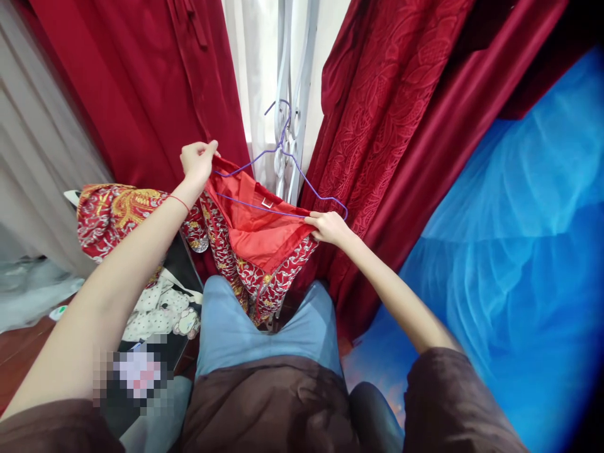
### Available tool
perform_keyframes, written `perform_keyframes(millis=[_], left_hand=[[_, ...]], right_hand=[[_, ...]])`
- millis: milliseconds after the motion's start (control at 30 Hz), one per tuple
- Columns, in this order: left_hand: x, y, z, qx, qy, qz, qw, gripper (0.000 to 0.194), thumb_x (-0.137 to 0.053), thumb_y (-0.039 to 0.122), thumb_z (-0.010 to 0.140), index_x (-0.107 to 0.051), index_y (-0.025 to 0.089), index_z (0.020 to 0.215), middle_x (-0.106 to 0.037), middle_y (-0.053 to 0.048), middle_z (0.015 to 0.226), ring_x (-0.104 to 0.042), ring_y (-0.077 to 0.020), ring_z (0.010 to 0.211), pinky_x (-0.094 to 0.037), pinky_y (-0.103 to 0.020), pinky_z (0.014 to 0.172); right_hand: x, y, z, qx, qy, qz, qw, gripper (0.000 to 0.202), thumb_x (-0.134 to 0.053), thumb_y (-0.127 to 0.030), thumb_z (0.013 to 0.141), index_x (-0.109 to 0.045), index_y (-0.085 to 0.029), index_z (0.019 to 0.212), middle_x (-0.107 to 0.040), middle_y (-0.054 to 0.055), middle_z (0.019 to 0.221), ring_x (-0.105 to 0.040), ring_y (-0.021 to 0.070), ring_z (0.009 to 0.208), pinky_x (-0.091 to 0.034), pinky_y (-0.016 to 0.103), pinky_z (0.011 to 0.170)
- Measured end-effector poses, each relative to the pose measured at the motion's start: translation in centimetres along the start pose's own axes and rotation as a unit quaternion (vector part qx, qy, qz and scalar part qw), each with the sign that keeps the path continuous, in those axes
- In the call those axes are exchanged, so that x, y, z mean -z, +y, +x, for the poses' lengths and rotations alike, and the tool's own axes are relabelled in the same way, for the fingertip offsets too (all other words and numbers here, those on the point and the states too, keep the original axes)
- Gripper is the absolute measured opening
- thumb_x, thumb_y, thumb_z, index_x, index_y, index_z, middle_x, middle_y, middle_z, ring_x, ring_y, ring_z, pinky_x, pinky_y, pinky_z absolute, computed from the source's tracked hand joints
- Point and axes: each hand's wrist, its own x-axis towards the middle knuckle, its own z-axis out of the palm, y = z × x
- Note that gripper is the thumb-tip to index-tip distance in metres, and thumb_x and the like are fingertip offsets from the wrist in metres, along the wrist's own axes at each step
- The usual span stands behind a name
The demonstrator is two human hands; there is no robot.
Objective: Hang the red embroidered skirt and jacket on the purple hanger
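Observation:
A red skirt-like garment (283, 267) with gold and silver embroidery and a plain red lining hangs between my hands, its waist spread wide. My left hand (198, 160) pinches one end of the waistband, and my right hand (329, 227) pinches the other. A purple wire hanger (264, 153) sits partly inside the waist opening, hook upward. Its right corner sticks out past my right hand, and its lower bar runs across the lining to my right fingers. I cannot tell whether those fingers also grip the bar.
Dark red garments hang at the left (141, 82) and right (391, 107). White metal rails (285, 56) stand between them. Another embroidered red garment (123, 217) and a dotted white cloth (160, 308) lie at the left on a black surface. A blue tulle dress (495, 251) fills the right side.

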Motion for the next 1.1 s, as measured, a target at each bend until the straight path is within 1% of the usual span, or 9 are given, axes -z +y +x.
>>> perform_keyframes(millis=[100, 200, 367, 500, 667, 800, 867, 1000, 1100], left_hand=[[0.0, 0.9, -1.1, 0.0, -0.015, 0.043, 0.999, 0.036, -0.053, 0.04, 0.094, -0.074, 0.011, 0.093, -0.071, -0.006, 0.085, -0.061, -0.0169, 0.082, -0.044, -0.028, 0.084], [0.0, 1.2, -2.6, -0.069, -0.096, 0.11, 0.987, 0.038, -0.055, 0.049, 0.092, -0.074, 0.018, 0.106, -0.073, -0.007, 0.096, -0.064, -0.0208, 0.091, -0.045, -0.03, 0.087], [-1.1, 1.4, -3.8, -0.141, -0.202, 0.298, 0.922, 0.039, -0.049, 0.044, 0.096, -0.067, 0.022, 0.123, -0.072, -0.016, 0.11, -0.065, -0.0339, 0.107, -0.044, -0.041, 0.091], [-2.2, 1.0, -3.4, -0.165, -0.215, 0.371, 0.888, 0.042, -0.033, 0.031, 0.1, -0.062, 0.018, 0.127, -0.071, -0.022, 0.112, -0.068, -0.035, 0.106, -0.044, -0.043, 0.087], [-2.9, -0.1, -2.8, -0.193, -0.206, 0.363, 0.888, 0.045, -0.027, 0.03, 0.101, -0.061, 0.017, 0.127, -0.072, -0.024, 0.111, -0.069, -0.0353, 0.106, -0.043, -0.043, 0.085], [-3.1, -0.4, -2.7, -0.188, -0.203, 0.352, 0.894, 0.046, -0.027, 0.032, 0.101, -0.061, 0.016, 0.128, -0.071, -0.026, 0.113, -0.068, -0.0389, 0.108, -0.043, -0.046, 0.084], [-3.1, -0.4, -2.8, -0.186, -0.205, 0.351, 0.895, 0.045, -0.03, 0.034, 0.101, -0.062, 0.017, 0.127, -0.071, -0.026, 0.113, -0.068, -0.0401, 0.108, -0.043, -0.046, 0.084], [-2.9, -0.4, -3.1, -0.201, -0.203, 0.362, 0.887, 0.042, -0.033, 0.037, 0.101, -0.063, 0.02, 0.124, -0.072, -0.022, 0.112, -0.069, -0.0384, 0.106, -0.044, -0.043, 0.083], [-2.6, -0.5, -3.4, -0.212, -0.199, 0.369, 0.883, 0.042, -0.031, 0.039, 0.102, -0.063, 0.021, 0.123, -0.073, -0.02, 0.112, -0.07, -0.0363, 0.104, -0.045, -0.04, 0.079]], right_hand=[[-0.5, 0.3, 0.2, -0.004, 0.008, 0.016, 1.0, 0.034, -0.048, -0.024, 0.087, -0.069, -0.022, 0.114, -0.07, 0.008, 0.108, -0.066, 0.0224, 0.087, -0.027, 0.03, 0.06], [-0.6, 0.5, 0.2, -0.008, 0.01, 0.027, 1.0, 0.034, -0.049, -0.024, 0.086, -0.07, -0.022, 0.113, -0.071, 0.007, 0.105, -0.066, 0.0222, 0.087, -0.027, 0.03, 0.06], [-0.1, 0.4, 0.0, -0.028, 0.011, 0.02, 0.999, 0.034, -0.049, -0.025, 0.086, -0.07, -0.021, 0.113, -0.069, 0.008, 0.103, -0.064, 0.0221, 0.085, -0.026, 0.03, 0.059], [0.4, 0.5, -0.7, -0.01, 0.025, 0.008, 1.0, 0.03, -0.05, -0.021, 0.087, -0.072, -0.018, 0.106, -0.065, 0.014, 0.111, -0.061, 0.0252, 0.095, -0.035, 0.032, 0.07], [1.4, 0.2, -3.9, 0.06, 0.112, 0.046, 0.991, 0.015, -0.057, -0.021, 0.086, -0.07, -0.017, 0.091, -0.052, 0.018, 0.141, -0.045, 0.0341, 0.127, -0.033, 0.045, 0.096], [2.3, 0.4, -6.8, 0.098, 0.097, 0.107, 0.985, 0.023, -0.047, -0.029, 0.097, -0.065, -0.018, 0.088, -0.07, 0.011, 0.103, -0.054, 0.0242, 0.099, -0.033, 0.039, 0.089], [2.4, 1.2, -7.6, 0.081, 0.062, 0.092, 0.99, 0.024, -0.046, -0.03, 0.098, -0.064, -0.019, 0.086, -0.069, 0.007, 0.084, -0.052, 0.022, 0.087, -0.032, 0.036, 0.083], [2.0, 3.5, -8.5, 0.037, 0.018, 0.019, 0.999, 0.025, -0.045, -0.026, 0.098, -0.066, -0.018, 0.086, -0.071, 0.008, 0.086, -0.053, 0.0215, 0.086, -0.033, 0.032, 0.077], [1.5, 4.6, -9.3, 0.008, 0.033, 0.008, 0.999, 0.029, -0.04, -0.026, 0.101, -0.068, -0.019, 0.096, -0.073, 0.009, 0.098, -0.06, 0.0201, 0.091, -0.035, 0.029, 0.069]])
